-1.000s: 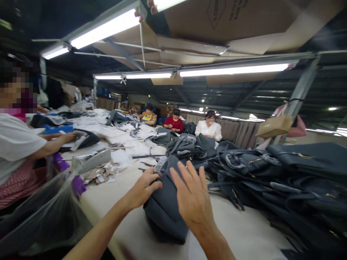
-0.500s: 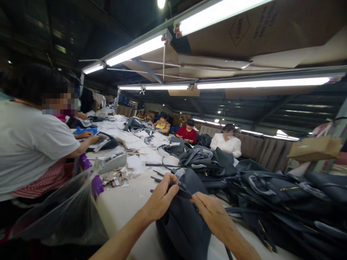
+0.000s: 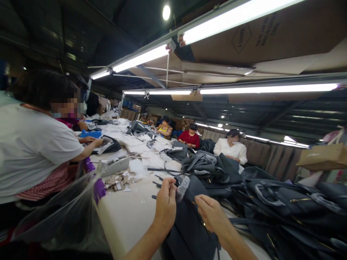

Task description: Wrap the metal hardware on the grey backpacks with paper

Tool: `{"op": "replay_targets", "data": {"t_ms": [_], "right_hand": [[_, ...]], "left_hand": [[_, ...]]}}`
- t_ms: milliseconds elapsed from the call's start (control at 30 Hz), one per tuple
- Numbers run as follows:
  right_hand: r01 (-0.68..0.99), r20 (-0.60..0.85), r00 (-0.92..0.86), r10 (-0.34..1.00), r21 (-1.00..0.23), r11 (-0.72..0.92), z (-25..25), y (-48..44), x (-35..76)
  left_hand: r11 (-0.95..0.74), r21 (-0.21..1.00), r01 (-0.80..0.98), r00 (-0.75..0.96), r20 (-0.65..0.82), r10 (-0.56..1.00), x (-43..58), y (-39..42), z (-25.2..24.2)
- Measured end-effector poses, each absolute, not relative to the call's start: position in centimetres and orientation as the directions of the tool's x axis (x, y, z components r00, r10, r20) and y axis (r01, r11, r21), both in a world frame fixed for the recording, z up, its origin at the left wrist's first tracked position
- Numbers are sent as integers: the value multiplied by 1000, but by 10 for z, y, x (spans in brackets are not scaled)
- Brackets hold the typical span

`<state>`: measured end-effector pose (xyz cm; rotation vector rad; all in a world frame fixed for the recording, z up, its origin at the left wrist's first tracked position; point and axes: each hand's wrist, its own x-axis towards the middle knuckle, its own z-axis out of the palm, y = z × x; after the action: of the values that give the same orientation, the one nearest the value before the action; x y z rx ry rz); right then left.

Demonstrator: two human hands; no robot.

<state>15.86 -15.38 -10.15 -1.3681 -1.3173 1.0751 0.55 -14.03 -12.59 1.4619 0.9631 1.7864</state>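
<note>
A dark leather-like bag (image 3: pixel 187 224) stands on the pale table just in front of me. A looped handle wrapped in clear plastic (image 3: pixel 183 188) shows at its top. My left hand (image 3: pixel 166 202) is closed at the bag's upper left, its curled fingertips beside the wrapped handle. On the other side, my right hand (image 3: pixel 213 215) pinches at the bag's upper right edge with thumb and forefinger; the exact spot gripped is small and partly hidden. Thin dark straps (image 3: pixel 158 180) stick out past my left fingers.
Dark bags (image 3: pixel 287 198) are heaped at right, more (image 3: pixel 206 164) beyond. Cardboard scraps (image 3: pixel 121 180) lie left on the table (image 3: pixel 127 216), near a clear plastic sheet (image 3: pixel 67 220). A co-worker in white (image 3: pixel 38 144) works at left; several people sit across. Tube lights (image 3: pixel 238 18) hang overhead.
My left hand has turned more upright and its fingers have curled, uncovering the wrapped handle. My right hand has gone from nearly flat along the bag to a pinch. The view has shifted slightly.
</note>
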Motion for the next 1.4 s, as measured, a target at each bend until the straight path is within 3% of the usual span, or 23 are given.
{"op": "replay_targets", "data": {"t_ms": [233,333,433,533,633,700,767,900,1033,1167,1300,1400], "right_hand": [[52,65,-82,994,-996,70,-100,-133,131],[93,91,-112,990,-990,102,-100,-134,136],[209,76,-161,984,-972,109,-96,-147,152],[328,4,-188,982,-942,66,-90,-167,169],[350,-39,-206,978,-936,36,-85,-183,178],[299,-21,-212,977,-953,44,-86,-186,181],[263,5,-192,981,-963,56,-90,-184,182],[200,70,-202,977,-973,112,-99,-176,181],[113,35,-262,964,-991,67,-99,-175,185],[275,1,-320,947,-957,94,-93,-183,192],[347,4,-337,941,-929,129,-93,-186,190],[575,218,-242,946,-752,320,-99,-175,187]], "left_hand": [[-380,907,-179,-151,356,922,15,-134,-123],[-487,872,-38,-92,483,871,14,-131,-114],[-639,716,281,-90,683,725,12,-137,-106],[-654,493,574,-10,803,596,13,-150,-103],[-668,287,686,176,826,535,18,-165,-103],[-675,229,701,291,772,564,25,-173,-102],[-666,276,693,338,692,638,34,-179,-101],[-653,488,578,290,626,724,45,-184,-101],[-689,521,504,267,665,698,43,-192,-109],[-698,661,276,103,701,705,36,-200,-116],[-607,762,227,1,623,782,31,-203,-121],[-566,799,203,-43,585,810,36,-209,-132]]}}
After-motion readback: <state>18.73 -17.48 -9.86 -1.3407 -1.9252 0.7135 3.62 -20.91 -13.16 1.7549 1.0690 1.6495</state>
